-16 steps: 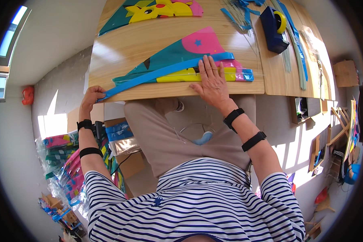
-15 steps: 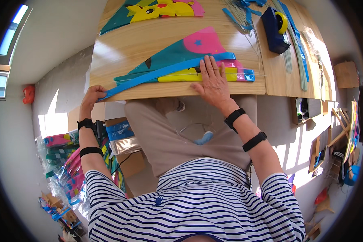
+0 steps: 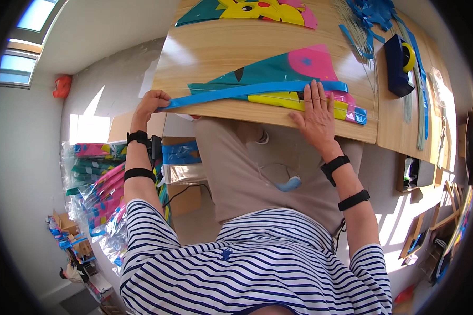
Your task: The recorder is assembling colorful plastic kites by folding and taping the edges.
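Observation:
A triangular plastic sheet (image 3: pixel 273 66) in teal, pink and yellow lies on the table near its front edge. Across it runs a long blue strip (image 3: pixel 220 94), slanting down toward the left. My left hand (image 3: pixel 153 103) is closed on the strip's left end at the table's front left edge, fingertips pinched together. Flat on the sheet's right part rests my right hand (image 3: pixel 316 116), its fingers stretched out and their tips over the strip. Near the front of the sheet a thin, pale rod (image 3: pixel 278 97) runs lengthwise, partly hidden beneath my right hand.
A second printed sheet (image 3: pixel 263 11) lies at the table's back. On the right stand a dark blue tape dispenser (image 3: pixel 397 65) and bundles of thin rods (image 3: pixel 421 123). Blue strips (image 3: pixel 373 13) are heaped behind. Wrapped colourful sheets (image 3: pixel 97 184) and cardboard boxes (image 3: pixel 186 199) sit at lower left.
The view has swung, so table and hands appear farther right. My left hand still pinches the strip's end, and my right hand stays flat on the sheet.

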A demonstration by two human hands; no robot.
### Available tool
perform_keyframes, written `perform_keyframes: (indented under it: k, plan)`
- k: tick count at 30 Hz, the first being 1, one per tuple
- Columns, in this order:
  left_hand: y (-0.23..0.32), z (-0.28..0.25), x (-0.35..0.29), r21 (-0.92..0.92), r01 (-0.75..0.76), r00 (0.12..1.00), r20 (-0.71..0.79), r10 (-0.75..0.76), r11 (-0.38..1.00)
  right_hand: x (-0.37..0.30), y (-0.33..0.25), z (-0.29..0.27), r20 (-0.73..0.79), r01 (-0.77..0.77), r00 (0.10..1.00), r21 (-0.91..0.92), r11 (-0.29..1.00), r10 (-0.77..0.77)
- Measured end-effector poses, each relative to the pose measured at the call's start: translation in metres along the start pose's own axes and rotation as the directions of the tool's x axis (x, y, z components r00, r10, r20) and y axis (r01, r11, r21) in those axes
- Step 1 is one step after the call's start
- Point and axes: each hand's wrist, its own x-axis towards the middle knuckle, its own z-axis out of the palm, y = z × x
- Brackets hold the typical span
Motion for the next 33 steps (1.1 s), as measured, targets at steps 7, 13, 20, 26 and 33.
perform_keyframes:
  k: [7, 13, 20, 26, 33]
  plan:
    - [0.001, -0.004, 0.001, 0.045, 0.006, 1.000, 0.010, -0.007, 0.999, 0.000, 0.000, -0.001, 0.010, -0.003, 1.000, -0.002, 1.000, 0.003]
    - [-0.001, 0.001, 0.003, 0.024, -0.027, 1.000, -0.004, 0.027, 0.999, 0.000, 0.001, 0.000, 0.016, -0.001, 1.000, -0.016, 1.000, 0.001]
    - [0.002, 0.009, 0.001, 0.225, -0.200, 0.949, -0.196, 0.246, 0.954, 0.000, 0.001, 0.000, 0.009, 0.003, 1.000, -0.011, 1.000, -0.003]
    - [0.017, 0.033, -0.017, 0.384, -0.176, 0.889, -0.334, 0.314, 0.906, 0.000, 0.001, 0.000, 0.007, 0.001, 1.000, -0.014, 1.000, -0.001]
    - [0.008, 0.056, -0.024, 0.215, -0.086, 0.903, -0.395, 0.167, 0.973, -0.001, 0.003, 0.001, 0.006, -0.001, 1.000, -0.020, 1.000, 0.001]
